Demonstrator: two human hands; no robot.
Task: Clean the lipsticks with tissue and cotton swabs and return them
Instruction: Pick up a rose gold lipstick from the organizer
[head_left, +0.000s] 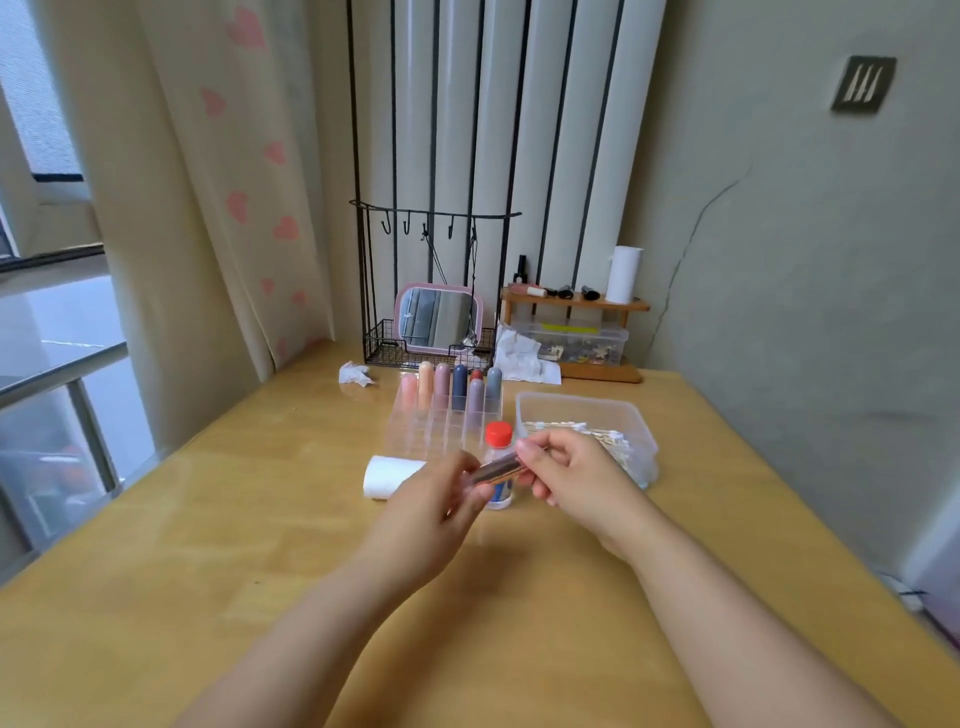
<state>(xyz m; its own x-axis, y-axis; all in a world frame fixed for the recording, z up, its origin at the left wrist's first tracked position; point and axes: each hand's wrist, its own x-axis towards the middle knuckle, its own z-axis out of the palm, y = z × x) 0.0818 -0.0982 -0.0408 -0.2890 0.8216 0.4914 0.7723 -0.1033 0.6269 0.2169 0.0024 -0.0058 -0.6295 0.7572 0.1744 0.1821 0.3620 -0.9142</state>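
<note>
Seven pastel capped lipsticks (451, 385) stand in the clear acrylic organiser (441, 423) at the back of the wooden tabletop (208, 519); whether they are cleaned I cannot tell. One slim metallic pink lipstick tube (497, 467) is out, held level above the tabletop: the left hand (441, 504) grips one end, the right hand (566, 470) pinches the other, probably uncapping. Cotton swabs (597, 436) and white tissue roll (387, 475) lie nearby.
</note>
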